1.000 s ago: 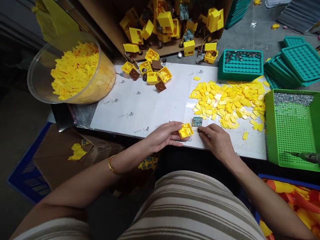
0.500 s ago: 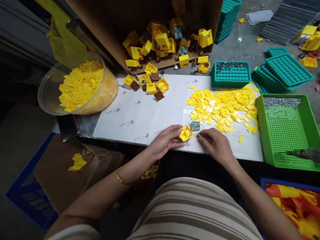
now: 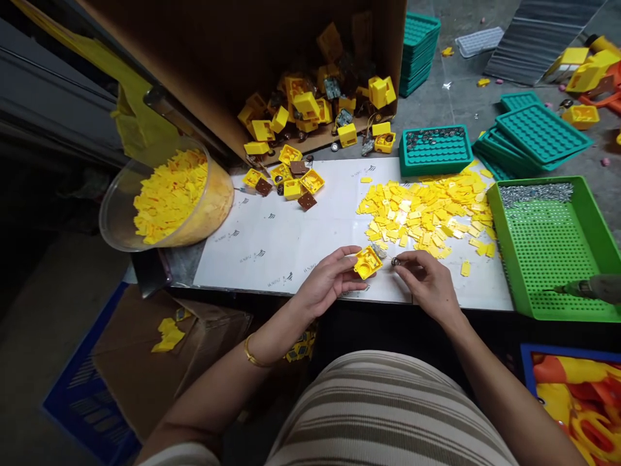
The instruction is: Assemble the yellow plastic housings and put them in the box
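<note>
Near the front edge of the white-covered table, my left hand (image 3: 334, 278) grips a small yellow plastic case (image 3: 367, 262) by its left side, the open inside facing up. To its right, my right hand (image 3: 429, 285) pinches a small round metal part (image 3: 395, 261), probably a button cell or little speaker, between thumb and fingers. Behind the case shows part of a grey module (image 3: 378, 251), mostly hidden. Beyond both hands lies a spread of flat yellow plastic pieces (image 3: 417, 217).
Yellow cases and brown plates (image 3: 307, 200) lie farther back, before a cardboard box (image 3: 405, 58) of cases. A clear tub (image 3: 213, 207) of yellow pieces stands left. At right are a teal tray (image 3: 436, 165) and a green basket (image 3: 504, 259) with screws and a screwdriver tip.
The whole view has shifted slightly. The yellow case has tilted and now covers more of the grey module. My right hand still pinches the round metal part beside it.
</note>
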A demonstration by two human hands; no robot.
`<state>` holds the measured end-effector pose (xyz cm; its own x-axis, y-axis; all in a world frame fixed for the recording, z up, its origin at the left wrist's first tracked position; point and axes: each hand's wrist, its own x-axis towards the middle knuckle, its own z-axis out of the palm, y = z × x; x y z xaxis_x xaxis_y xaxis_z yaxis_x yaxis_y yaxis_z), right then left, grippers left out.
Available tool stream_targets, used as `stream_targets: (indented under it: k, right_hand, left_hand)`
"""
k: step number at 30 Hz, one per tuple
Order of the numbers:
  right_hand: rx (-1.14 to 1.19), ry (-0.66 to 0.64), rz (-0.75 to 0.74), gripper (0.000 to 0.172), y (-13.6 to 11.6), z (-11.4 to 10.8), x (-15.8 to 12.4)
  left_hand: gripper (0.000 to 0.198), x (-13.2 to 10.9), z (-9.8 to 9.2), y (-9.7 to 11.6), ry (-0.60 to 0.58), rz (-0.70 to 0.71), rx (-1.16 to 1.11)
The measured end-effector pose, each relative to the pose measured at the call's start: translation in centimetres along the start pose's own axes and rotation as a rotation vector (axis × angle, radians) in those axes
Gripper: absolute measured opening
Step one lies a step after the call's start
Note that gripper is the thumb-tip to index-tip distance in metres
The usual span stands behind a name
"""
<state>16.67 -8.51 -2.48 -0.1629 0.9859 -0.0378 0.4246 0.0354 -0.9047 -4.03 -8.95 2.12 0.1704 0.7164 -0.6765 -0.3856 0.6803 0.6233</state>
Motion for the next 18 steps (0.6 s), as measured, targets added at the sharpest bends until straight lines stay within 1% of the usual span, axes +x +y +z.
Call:
stream_targets:
  k: [3,6,8,10,12,14,16,18]
  right_hand:
    - [0.012,-0.009,-0.013,0.018,0.1,0.1,0.4]
    - [0.054,0.085,-0.034,0.020,0.2,0.3,0.5]
    - [0.094,0.173,-0.027,0.018,0.1,0.5,0.1]
    - [0.111,0.217,-0.031,0.016,0.3,0.8,0.0]
    - [0.116,0.249,-0.073,0.017,0.7,1.1,0.4]
    - [0.116,0.242,-0.084,0.017,1.0,1.3,0.9]
    - [0.134,0.255,-0.078,0.018,1.2,1.5,1.2]
    - [0.166,0.267,-0.068,0.018,1.3,1.9,1.2]
  left_hand:
    - [0.027,0.4,-0.5,0.1,-0.004,-0.009,-0.011]
    - [0.026,0.7,-0.5,0.9,-0.027,-0.001,-0.016]
    - [0.023,0.8,0.2,2.1,-0.048,-0.008,-0.020]
    - [0.022,1.4,1.6,3.9,-0.081,-0.054,0.007]
    - [0.019,2.5,3.7,6.3,-0.116,-0.043,0.062]
    - [0.021,4.1,6.6,8.9,-0.192,0.021,0.123]
    - [0.024,5.9,10.3,11.6,-0.294,0.067,0.194]
    - [0.024,8.2,14.6,14.2,-0.367,0.073,0.273]
